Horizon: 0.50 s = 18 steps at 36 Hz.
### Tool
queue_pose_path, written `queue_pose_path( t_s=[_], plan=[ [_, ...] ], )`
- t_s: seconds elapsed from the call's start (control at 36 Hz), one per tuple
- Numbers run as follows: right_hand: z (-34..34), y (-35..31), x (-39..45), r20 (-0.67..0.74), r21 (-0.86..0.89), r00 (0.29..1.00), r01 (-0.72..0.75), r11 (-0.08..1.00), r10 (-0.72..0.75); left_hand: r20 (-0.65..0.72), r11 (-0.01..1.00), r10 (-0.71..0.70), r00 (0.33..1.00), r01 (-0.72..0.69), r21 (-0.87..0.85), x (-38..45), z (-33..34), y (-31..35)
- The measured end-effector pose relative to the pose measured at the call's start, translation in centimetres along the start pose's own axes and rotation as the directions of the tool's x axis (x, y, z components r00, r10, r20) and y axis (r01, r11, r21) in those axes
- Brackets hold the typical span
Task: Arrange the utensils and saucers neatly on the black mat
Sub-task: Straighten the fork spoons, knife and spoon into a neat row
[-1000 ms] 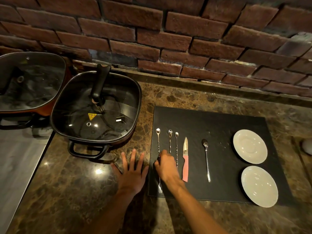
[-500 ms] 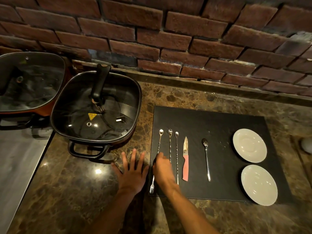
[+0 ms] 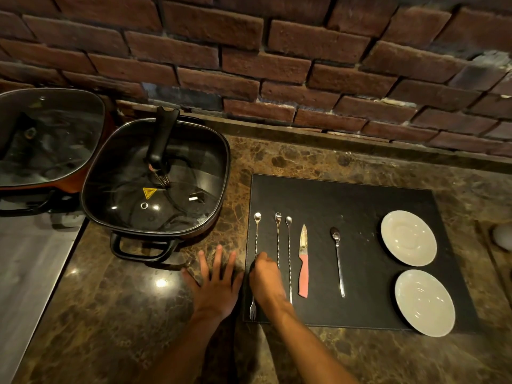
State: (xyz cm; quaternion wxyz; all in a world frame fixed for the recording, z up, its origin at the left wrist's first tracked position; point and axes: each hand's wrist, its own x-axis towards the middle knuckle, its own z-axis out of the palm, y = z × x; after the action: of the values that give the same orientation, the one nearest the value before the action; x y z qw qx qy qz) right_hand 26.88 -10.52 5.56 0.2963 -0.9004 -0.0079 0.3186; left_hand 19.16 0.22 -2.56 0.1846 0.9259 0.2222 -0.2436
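Observation:
A black mat point(image 3: 346, 206) lies on the marble counter. Along its left edge lies a long twisted spoon-fork point(image 3: 256, 236), and my right hand point(image 3: 267, 278) is closed on its middle. Right of it lie two more long twisted spoons point(image 3: 278, 236) point(image 3: 289, 245), a pink-handled knife point(image 3: 303, 261) and a plain long spoon point(image 3: 338, 259), all pointing away from me. Two white saucers point(image 3: 408, 238) point(image 3: 424, 302) sit at the mat's right side, one behind the other. My left hand point(image 3: 214, 284) rests flat on the counter just left of the mat, fingers spread.
A square black electric pan with glass lid point(image 3: 155, 184) stands left of the mat, its front handle point(image 3: 141, 249) near my left hand. A second lidded pan point(image 3: 47, 139) is at far left. A brick wall point(image 3: 277, 65) runs behind. A white object point(image 3: 502, 236) sits at the right edge.
My right hand turned the leftmost spoon-fork: half a second ago its fork end swung out over the mat's left edge, now it lies straight along that edge. My left hand stayed put.

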Motion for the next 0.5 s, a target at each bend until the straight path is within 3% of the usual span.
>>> queue_pose_path(
  t_s=[0.22, 0.39, 0.5],
  plan=[
    [-0.6, -0.1, -0.2, -0.009, -0.114, 0.999, 0.042, 0.993, -0.044, 0.005, 1.0, -0.001, 1.0, 0.001, -0.001, 0.0, -0.1, 0.0],
    [-2.6, 1.1, -0.1, -0.136, -0.271, 0.982, 0.09, 0.958, -0.131, 0.011, 1.0, 0.01, 1.0, -0.01, -0.01, -0.2, -0.4, 0.1],
    [-3.4, 2.5, -0.1, -0.148, -0.359, 0.983, 0.051, 0.932, -0.11, 0.015, 1.0, 0.015, 1.0, -0.015, -0.011, -0.3, -0.5, 0.1]
  ],
)
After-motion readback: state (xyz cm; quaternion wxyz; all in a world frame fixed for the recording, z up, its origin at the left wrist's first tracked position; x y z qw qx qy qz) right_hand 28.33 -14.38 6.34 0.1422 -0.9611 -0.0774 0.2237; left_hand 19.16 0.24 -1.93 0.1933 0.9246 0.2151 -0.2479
